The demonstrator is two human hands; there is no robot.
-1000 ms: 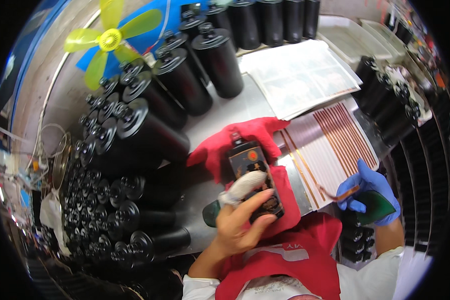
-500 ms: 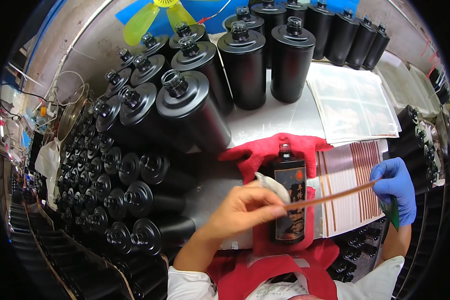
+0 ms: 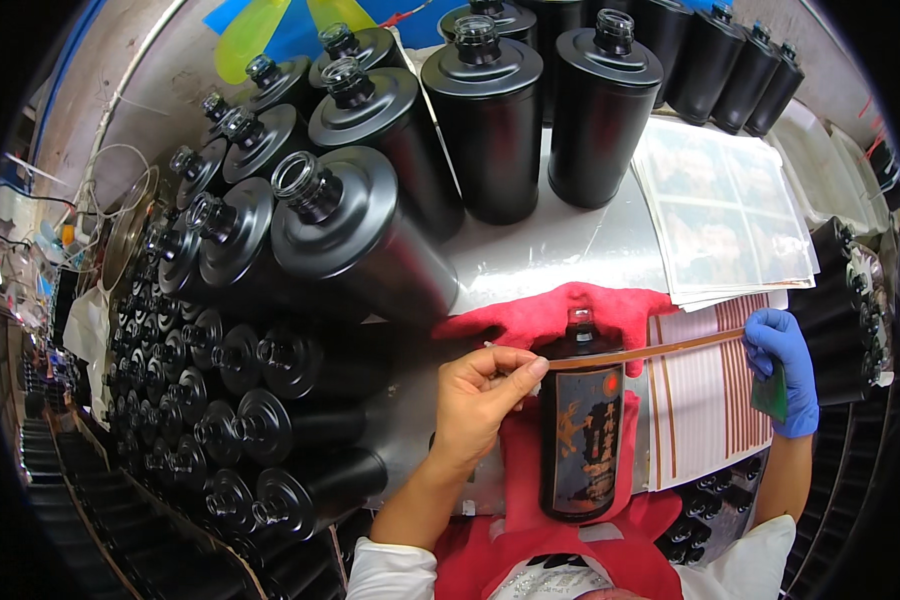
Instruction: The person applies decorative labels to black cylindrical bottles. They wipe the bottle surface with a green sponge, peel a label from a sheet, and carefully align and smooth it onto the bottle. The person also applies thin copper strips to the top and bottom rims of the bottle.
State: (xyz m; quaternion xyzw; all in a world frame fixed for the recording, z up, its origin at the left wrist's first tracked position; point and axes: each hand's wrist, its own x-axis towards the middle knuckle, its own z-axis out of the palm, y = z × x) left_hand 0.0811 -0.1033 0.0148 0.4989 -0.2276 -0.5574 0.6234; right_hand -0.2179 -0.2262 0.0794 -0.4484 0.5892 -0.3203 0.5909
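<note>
Stretching between two hands: a thin brown strip [image 3: 660,352], running across the upper body of a black bottle [image 3: 582,440], just under its shoulder. We can't tell if strip touches glass. We mark the bare left grip [image 3: 482,400] as pinching the strip's one end, thumb against forefinger, left of the bottle. We mark the blue-gloved right grip [image 3: 782,365] as closed on the other end, well right of the bottle; it also has a green piece [image 3: 770,394] tucked under the fingers. Bottle rests on a red cloth [image 3: 522,445], printed label facing up at us, neck away from the person. Right of it we log a white sheet [image 3: 692,390] with brown strips in rows; above that, a stack of pale printed sheets [image 3: 725,205]. We see plain black bottles [image 3: 488,140] upright along the far side of the metal desk [image 3: 580,245], more bottles [image 3: 270,425] packed at left, and yellow fan blades [image 3: 253,45] at top.
</note>
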